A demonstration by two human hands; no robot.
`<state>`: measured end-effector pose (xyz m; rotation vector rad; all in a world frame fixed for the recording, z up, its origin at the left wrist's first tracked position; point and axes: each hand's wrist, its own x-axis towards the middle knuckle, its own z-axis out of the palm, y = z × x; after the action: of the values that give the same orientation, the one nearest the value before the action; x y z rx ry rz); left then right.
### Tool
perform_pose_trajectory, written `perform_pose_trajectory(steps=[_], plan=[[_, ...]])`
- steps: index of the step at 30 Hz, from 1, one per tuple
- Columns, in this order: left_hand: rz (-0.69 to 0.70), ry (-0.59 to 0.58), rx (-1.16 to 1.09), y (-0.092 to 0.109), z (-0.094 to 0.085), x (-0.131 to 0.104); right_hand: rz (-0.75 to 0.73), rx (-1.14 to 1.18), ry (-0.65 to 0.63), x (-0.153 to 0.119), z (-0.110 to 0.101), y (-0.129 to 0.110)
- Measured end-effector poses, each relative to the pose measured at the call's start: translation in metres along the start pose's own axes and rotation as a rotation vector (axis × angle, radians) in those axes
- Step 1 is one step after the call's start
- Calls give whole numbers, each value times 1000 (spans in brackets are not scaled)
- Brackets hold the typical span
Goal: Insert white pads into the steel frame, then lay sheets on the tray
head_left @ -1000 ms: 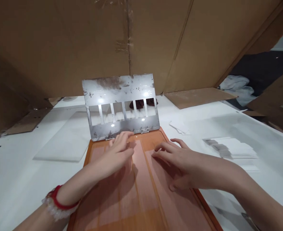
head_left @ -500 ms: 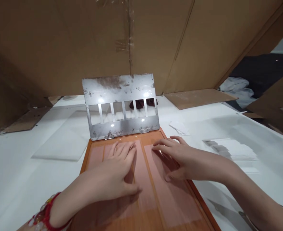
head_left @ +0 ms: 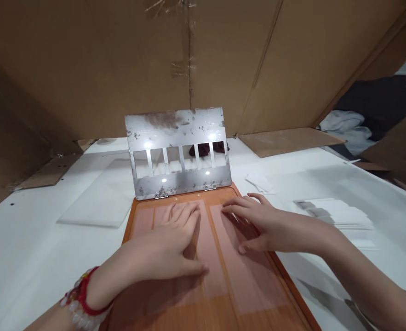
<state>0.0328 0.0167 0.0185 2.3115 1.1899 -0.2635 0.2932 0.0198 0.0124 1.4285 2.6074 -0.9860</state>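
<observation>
An orange-brown wooden board (head_left: pixel 275 322) lies before me, with long translucent pink strips side by side on it. My left hand (head_left: pixel 175 239) rests palm down over the middle strip (head_left: pixel 211 280), fingers stretched forward and thumb out to the side. Over the right-hand strip (head_left: pixel 258 287) is my right hand (head_left: pixel 258 220), its fingers apart and its fingertips at the strip's far part and edge. Both hands are open and grip nothing. At the board's far edge a stained metal plate (head_left: pixel 175 124) with a row of rectangular windows stands raised on hinges.
Stacked white cards (head_left: pixel 340 214) lie on the white table to the right, with small white pieces (head_left: pixel 260 183) behind. A flat white sheet (head_left: pixel 95 197) lies at left. Cardboard walls (head_left: pixel 120 59) enclose the back; a dark object (head_left: pixel 200 149) sits behind the metal plate.
The camera view has shifted slightly, so the board and plate appear a little further right. Both hands keep nearly the same places on the pink strips.
</observation>
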Motion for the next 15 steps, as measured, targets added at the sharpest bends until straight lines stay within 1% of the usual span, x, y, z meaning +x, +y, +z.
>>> perform_pose_trajectory(steps=[5,8,10,15], plan=[[18,42,-38,3,1,0,-33,62,17,1,-3,6],[56,107,-49,10,6,5,-34,93,-6,-2,-10,15],[85,142,-42,17,10,10,-18,68,-40,-5,-14,20],[133,100,45,35,13,27,33,-8,-101,-4,-16,20]])
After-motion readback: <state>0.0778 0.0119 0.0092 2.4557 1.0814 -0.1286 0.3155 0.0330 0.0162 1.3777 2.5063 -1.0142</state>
